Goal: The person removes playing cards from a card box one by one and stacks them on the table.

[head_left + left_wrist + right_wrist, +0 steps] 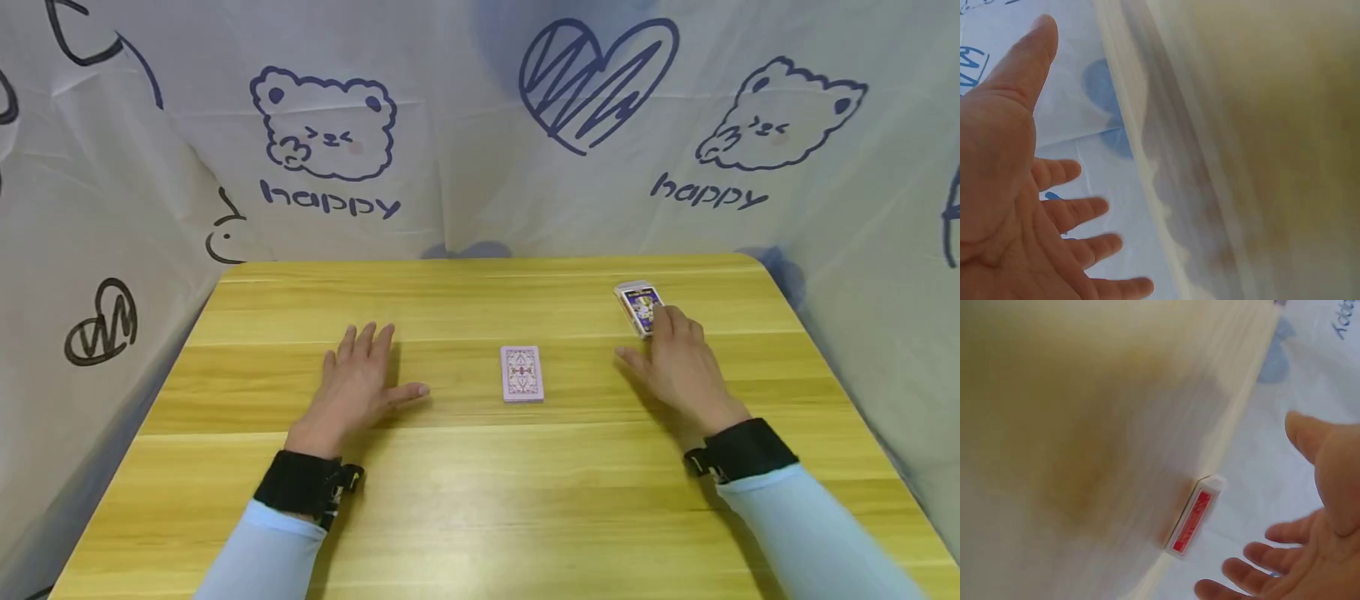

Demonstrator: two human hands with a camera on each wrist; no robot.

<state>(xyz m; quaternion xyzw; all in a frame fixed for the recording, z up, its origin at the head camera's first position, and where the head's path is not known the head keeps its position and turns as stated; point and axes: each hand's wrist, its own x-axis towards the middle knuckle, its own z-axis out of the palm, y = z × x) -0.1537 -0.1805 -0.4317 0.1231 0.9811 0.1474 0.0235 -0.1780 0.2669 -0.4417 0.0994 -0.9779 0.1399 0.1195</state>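
A deck of playing cards (522, 374), with a patterned back facing up, lies squared on the table between the two hands. To its left my left hand (358, 388) hovers with fingers spread and thumb out, holding nothing. In the left wrist view that hand's palm (997, 206) shows bare. On the right, a card box (640, 305) with a dark blue face lies near the back of the table. My right hand (684, 363) is close in front of it, its fingertips overlapping the box's near corner in the head view. The right wrist view shows the box's red-marked side (1191, 520) apart from the fingers.
Both hands are over a wooden table (517, 500) with a light yellow grain. White cloth (465, 150) with drawn bears, hearts and the word "happy" hangs behind it and along both sides. A black strap with a small camera circles each wrist.
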